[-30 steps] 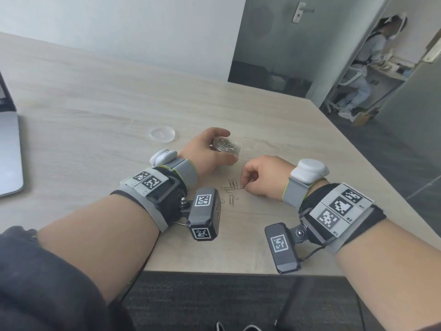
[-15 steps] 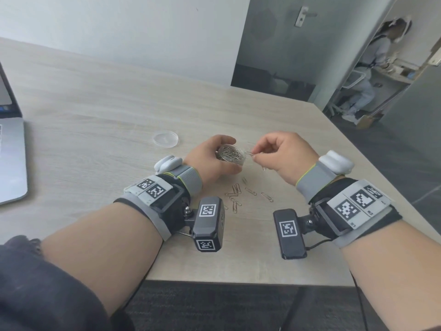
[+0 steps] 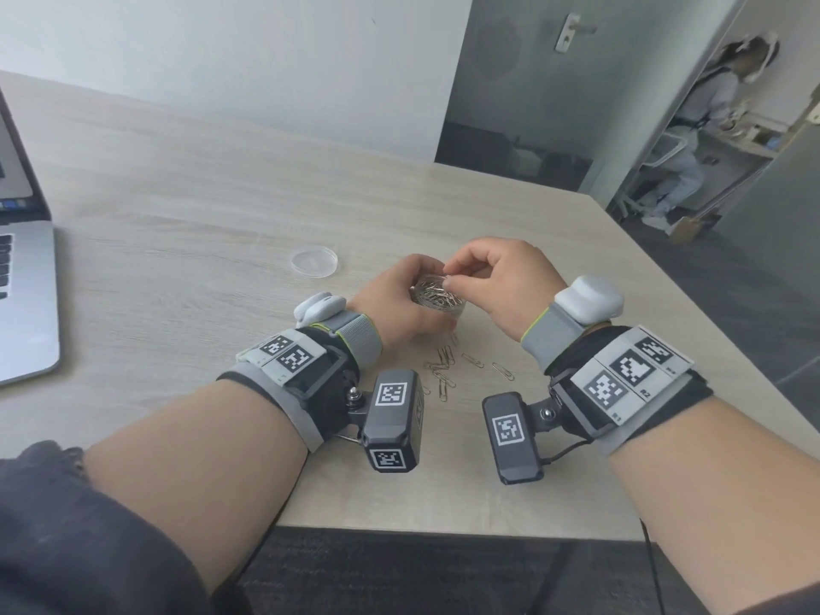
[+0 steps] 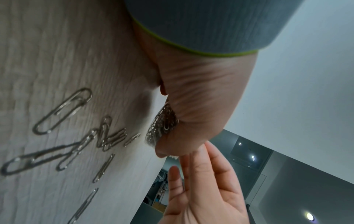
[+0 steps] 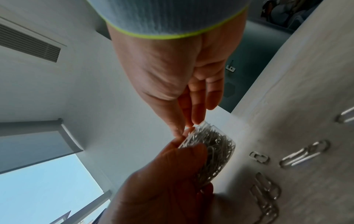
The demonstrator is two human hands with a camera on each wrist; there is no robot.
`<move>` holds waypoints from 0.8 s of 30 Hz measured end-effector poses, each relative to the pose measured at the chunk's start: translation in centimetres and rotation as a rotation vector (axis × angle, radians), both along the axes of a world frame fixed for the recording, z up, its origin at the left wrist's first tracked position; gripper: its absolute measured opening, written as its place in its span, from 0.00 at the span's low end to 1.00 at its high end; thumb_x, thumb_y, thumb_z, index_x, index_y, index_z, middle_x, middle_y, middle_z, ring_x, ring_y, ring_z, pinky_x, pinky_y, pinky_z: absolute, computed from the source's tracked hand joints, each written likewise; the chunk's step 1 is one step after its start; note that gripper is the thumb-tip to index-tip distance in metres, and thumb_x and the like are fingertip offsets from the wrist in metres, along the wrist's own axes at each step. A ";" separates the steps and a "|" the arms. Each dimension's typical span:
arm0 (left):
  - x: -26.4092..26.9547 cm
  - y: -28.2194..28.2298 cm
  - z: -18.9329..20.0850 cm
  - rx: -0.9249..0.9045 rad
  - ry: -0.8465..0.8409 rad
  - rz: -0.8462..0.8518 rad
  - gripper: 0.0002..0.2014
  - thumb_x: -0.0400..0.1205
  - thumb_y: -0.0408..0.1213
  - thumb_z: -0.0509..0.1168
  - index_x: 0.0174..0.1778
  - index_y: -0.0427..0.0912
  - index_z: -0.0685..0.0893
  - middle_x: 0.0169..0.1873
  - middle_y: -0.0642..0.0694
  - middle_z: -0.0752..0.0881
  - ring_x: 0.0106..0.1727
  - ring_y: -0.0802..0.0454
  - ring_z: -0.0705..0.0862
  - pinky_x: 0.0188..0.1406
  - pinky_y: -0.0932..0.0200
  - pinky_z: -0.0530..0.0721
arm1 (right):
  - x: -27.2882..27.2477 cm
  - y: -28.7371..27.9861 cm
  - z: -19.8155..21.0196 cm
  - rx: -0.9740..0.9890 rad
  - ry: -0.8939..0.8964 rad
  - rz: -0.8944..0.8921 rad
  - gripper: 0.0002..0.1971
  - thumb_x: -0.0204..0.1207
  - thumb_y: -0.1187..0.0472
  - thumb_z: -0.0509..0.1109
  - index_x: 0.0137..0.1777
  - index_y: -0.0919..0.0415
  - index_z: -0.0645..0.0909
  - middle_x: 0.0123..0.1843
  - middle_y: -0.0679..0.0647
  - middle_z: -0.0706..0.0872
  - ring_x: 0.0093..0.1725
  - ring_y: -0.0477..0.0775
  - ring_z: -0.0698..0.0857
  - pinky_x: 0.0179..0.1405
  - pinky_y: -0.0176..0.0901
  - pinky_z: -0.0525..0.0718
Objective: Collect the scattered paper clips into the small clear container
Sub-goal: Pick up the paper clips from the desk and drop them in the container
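My left hand (image 3: 401, 299) grips the small clear container (image 3: 437, 297), which is heaped with silver paper clips and sits low over the table (image 3: 177, 206). My right hand (image 3: 449, 279) hovers right over its open top, thumb and fingers pinched on a paper clip that barely shows. In the right wrist view those fingertips (image 5: 188, 128) meet at the container's (image 5: 216, 148) rim. Several loose paper clips (image 3: 443, 370) lie on the table just in front of the container, between my wrists. They also show in the left wrist view as loose clips (image 4: 63, 112) beside the container (image 4: 162, 125).
The container's clear round lid (image 3: 313, 261) lies on the table to the left of my hands. An open laptop (image 3: 22, 295) sits at the far left edge. The table's front edge (image 3: 443, 528) runs just behind my wrists. A person sits beyond the doorway at the right.
My right hand picked a clip from the pile on the table, rose, and moved left until its pinched fingertips stand over the container. The left hand kept hold of the container.
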State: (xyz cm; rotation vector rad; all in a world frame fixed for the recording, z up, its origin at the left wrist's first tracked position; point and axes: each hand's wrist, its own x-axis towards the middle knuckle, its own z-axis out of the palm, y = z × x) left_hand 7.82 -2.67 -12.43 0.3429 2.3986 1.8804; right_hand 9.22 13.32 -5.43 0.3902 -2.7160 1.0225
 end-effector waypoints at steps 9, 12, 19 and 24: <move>0.2 -0.3 0.5 0.038 -0.040 0.038 0.30 0.58 0.47 0.80 0.56 0.64 0.81 0.54 0.49 0.91 0.47 0.48 0.90 0.50 0.50 0.92 | 1.4 3.9 -0.5 0.141 -0.096 -0.098 0.04 0.69 0.54 0.78 0.38 0.52 0.88 0.37 0.46 0.89 0.39 0.46 0.86 0.43 0.39 0.81; 0.3 -0.3 0.7 0.047 -0.038 0.041 0.31 0.60 0.45 0.79 0.60 0.60 0.81 0.56 0.48 0.91 0.47 0.49 0.89 0.50 0.53 0.90 | 2.2 4.7 -1.0 0.403 -0.286 -0.076 0.06 0.66 0.52 0.80 0.38 0.52 0.88 0.37 0.46 0.90 0.39 0.48 0.87 0.40 0.40 0.81; 0.4 -0.4 0.8 0.052 -0.047 0.074 0.31 0.60 0.46 0.79 0.60 0.62 0.82 0.56 0.50 0.91 0.50 0.48 0.91 0.47 0.59 0.86 | 2.4 4.7 -1.4 0.547 -0.380 -0.077 0.02 0.66 0.55 0.78 0.36 0.48 0.87 0.33 0.41 0.86 0.35 0.45 0.83 0.31 0.34 0.76; 0.4 -0.3 0.8 0.050 -0.046 0.097 0.31 0.59 0.47 0.79 0.61 0.62 0.82 0.56 0.51 0.91 0.52 0.47 0.91 0.50 0.56 0.89 | 1.6 3.8 -1.7 0.526 -0.353 -0.099 0.06 0.66 0.49 0.78 0.34 0.49 0.87 0.31 0.43 0.87 0.37 0.48 0.85 0.38 0.39 0.81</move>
